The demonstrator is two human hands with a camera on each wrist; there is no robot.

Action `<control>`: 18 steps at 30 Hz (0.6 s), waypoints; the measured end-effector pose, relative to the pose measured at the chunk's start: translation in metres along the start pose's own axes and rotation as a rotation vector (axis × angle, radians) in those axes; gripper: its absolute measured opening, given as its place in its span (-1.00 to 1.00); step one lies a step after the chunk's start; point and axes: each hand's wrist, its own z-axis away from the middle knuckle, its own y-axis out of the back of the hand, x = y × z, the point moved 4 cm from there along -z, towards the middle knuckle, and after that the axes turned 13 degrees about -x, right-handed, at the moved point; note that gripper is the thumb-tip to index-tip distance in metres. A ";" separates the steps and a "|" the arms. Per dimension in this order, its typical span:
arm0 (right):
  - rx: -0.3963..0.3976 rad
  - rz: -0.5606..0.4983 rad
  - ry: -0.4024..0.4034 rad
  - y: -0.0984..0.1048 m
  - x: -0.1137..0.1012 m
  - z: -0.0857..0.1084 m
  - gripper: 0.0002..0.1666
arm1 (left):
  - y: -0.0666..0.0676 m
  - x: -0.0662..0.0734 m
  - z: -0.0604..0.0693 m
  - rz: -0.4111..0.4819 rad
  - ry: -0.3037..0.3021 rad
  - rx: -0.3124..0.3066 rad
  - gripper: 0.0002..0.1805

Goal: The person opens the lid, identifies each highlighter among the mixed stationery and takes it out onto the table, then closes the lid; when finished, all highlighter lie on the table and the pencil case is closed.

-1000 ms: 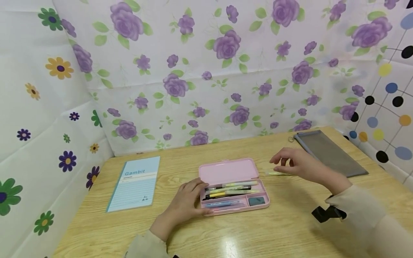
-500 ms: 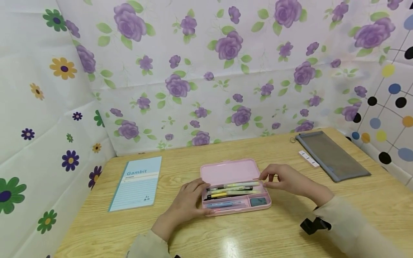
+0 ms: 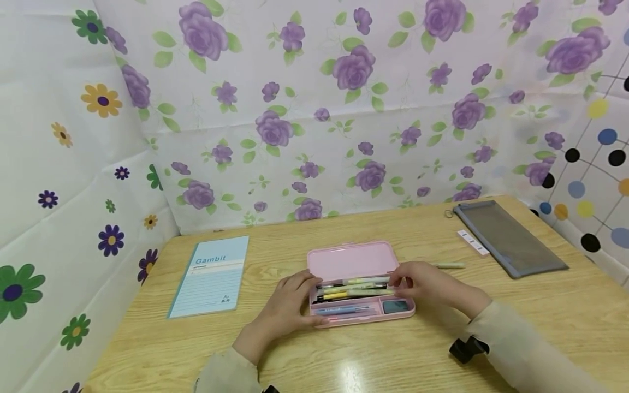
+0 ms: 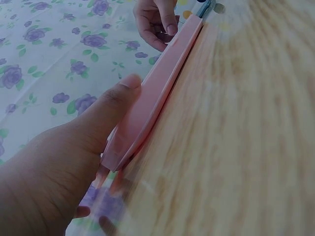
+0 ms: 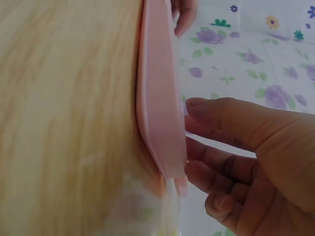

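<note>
The left hand holds the left end of one open pink pencil case, thumb in front, fingers behind. The right hand bends its fingers over the right end; I cannot tell if they pinch anything. The case, mid-table, has many pens and one dark eraser. One loose pen lies right of it. One blue notebook is near the table's left edge; one gray pouch and one white strip near its right edge.
</note>
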 end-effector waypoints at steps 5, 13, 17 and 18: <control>-0.017 0.029 -0.013 -0.005 -0.001 -0.004 -0.88 | 0.001 0.001 0.000 0.001 0.002 -0.007 -0.09; 0.002 0.090 0.011 -0.008 -0.002 -0.006 -0.93 | 0.001 0.000 0.000 0.006 0.013 -0.026 -0.07; 0.012 0.122 0.013 -0.007 -0.003 -0.006 -0.93 | 0.000 0.000 0.000 0.000 0.016 -0.023 -0.07; 0.014 0.130 0.014 -0.007 -0.003 -0.007 -0.93 | 0.000 0.000 0.000 -0.003 0.016 -0.020 -0.07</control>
